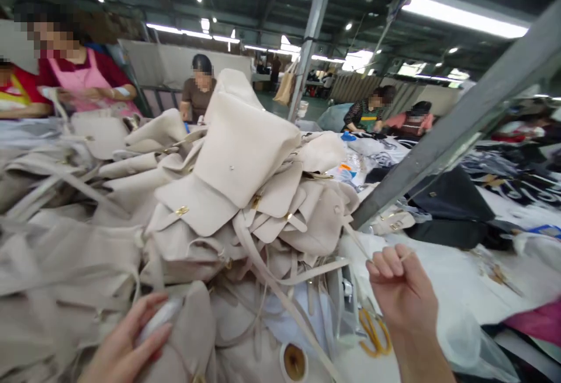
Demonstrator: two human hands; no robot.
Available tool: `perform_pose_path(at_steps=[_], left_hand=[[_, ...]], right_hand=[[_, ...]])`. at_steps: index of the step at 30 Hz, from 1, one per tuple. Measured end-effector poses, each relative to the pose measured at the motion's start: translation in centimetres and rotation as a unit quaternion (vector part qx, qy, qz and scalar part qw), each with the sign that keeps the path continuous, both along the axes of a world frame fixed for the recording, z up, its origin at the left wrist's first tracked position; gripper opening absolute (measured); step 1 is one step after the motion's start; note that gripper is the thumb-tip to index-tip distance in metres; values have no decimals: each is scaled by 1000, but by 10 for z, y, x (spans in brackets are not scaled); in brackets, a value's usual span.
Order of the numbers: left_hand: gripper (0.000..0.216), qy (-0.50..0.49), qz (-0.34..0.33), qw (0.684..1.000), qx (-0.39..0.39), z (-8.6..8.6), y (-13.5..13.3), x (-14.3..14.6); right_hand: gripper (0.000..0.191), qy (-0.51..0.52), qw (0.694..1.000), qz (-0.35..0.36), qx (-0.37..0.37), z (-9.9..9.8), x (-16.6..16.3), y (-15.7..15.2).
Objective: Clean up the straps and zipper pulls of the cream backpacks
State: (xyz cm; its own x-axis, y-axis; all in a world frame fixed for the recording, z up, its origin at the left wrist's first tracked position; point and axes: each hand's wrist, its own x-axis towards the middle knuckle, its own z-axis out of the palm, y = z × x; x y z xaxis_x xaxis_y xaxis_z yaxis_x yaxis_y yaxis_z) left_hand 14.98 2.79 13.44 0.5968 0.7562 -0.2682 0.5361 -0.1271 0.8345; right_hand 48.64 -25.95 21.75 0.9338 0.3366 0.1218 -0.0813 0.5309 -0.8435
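Observation:
My left hand (pixel 131 336) is closed around a small whitish, shiny object (pixel 161 317) whose kind I cannot make out. Beneath it lies a beige bag flap (pixel 197 327). On the right, my right hand (pixel 401 283) is closed in a pinch on a thin beige strap (pixel 358 241), which runs up to a bag in the pile. Many beige bags (pixel 245 149) with flaps and small gold clasps are heaped in front of me. Scissors with yellow handles (pixel 374 333) lie just left of my right wrist.
A round spool with a brown centre (pixel 294 362) stands at the front. A slanted grey metal post (pixel 456 114) rises right of the pile. Black bags (pixel 451 202) and white plastic sheeting (pixel 468 289) lie on the right. Several people (pixel 87 73) work across the table.

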Motion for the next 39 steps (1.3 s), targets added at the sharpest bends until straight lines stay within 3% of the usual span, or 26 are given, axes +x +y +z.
perform_pose_path(at_steps=[2,4,7,10,12,14,16,18,21,24,28,30,32,35,39], left_hand=[[78,-39,-20,998,-53,18,-14,-3],[72,-68,-74,986,-135,32,-24,-5],[64,-152,-84,961,-218,35,-30,-8],[49,-189,-38,952,-236,25,-31,-10],[36,-197,-7,958,-206,19,-32,-10],[32,-212,7,960,-183,17,-33,-9],[36,-225,14,955,-195,16,-34,-8],[41,-231,28,949,-214,16,-35,-6],[44,-229,39,953,-193,18,-38,-3],[46,-224,39,960,-162,22,-40,-2],[51,-206,7,965,-162,25,-37,-12],[71,-194,-15,969,-152,24,-35,-20],[80,-196,-20,971,-138,22,-34,-28],[54,-201,15,976,-79,25,-37,-35],[21,-170,63,983,31,33,-50,-35]], right_hand=[[39,-7,997,81,-10,2,-56,20],[30,-32,977,205,-43,-10,-109,40],[23,-91,897,421,-102,-35,-168,62],[27,-202,794,539,-197,-49,-192,75],[33,-296,741,548,-250,-48,-192,82],[37,-391,726,487,-286,-43,-188,90],[30,-475,719,381,-334,-40,-189,100],[23,-529,687,305,-394,-43,-199,113],[34,-551,647,285,-444,-60,-223,138],[29,-533,664,274,-447,-79,-240,159],[30,-448,735,272,-430,-87,-233,155],[35,-337,765,344,-428,-86,-221,139],[44,-159,757,466,-430,-88,-210,123],[54,72,714,565,-408,-96,-203,113],[55,85,766,539,-341,-100,-215,141]])
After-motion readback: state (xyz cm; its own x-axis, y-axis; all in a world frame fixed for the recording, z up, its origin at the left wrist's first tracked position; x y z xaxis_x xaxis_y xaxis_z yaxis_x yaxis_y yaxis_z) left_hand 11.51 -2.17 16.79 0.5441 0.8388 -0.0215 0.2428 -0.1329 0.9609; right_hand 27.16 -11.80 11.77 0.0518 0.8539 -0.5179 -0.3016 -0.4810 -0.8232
